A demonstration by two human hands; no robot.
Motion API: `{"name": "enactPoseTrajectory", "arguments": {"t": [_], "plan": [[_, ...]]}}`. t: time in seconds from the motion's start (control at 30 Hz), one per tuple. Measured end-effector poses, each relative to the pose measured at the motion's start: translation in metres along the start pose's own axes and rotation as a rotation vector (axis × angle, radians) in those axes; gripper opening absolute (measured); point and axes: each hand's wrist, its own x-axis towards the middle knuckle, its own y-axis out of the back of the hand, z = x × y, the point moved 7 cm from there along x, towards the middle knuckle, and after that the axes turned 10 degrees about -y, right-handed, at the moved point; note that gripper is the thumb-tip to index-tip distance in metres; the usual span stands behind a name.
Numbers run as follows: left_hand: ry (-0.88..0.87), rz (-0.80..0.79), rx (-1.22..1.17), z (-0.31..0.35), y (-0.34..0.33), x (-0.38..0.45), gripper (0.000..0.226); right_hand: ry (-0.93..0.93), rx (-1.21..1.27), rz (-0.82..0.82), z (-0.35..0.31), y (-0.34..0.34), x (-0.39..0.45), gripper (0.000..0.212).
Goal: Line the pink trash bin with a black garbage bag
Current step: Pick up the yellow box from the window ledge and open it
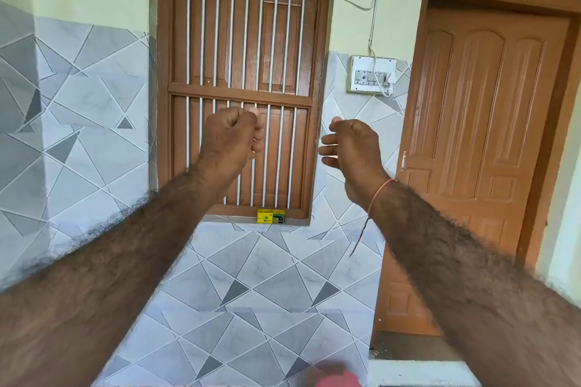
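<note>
Both my arms are stretched out in front of me at chest height, facing a tiled wall. My left hand [231, 133] is curled into a loose fist with nothing in it. My right hand [352, 148] is about a hand's width to its right, fingers slightly apart and bent, holding nothing; a thin red thread is tied around its wrist. A small patch of pink [338, 379] shows at the bottom edge of the view, possibly the rim of the pink bin. No black garbage bag is in view.
A barred wooden window [245, 82] is straight ahead, with a small yellow box [271, 216] on its sill. A brown wooden door [471, 151] stands at the right, beside a white switchboard [372, 74]. Grey patterned tiles [251, 286] cover the wall below.
</note>
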Motion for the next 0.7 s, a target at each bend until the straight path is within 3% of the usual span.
{"name": "enactPoseTrajectory", "arguments": {"t": [0.47, 0.7], "plan": [[0.104, -0.045, -0.041, -0.075, 0.018, 0.013, 0.027, -0.049, -0.009, 0.013, 0.049, -0.048, 0.012, 0.020], [0.153, -0.039, -0.027, -0.146, 0.011, 0.026, 0.027, -0.066, -0.045, 0.016, 0.100, -0.062, 0.055, 0.018]]}}
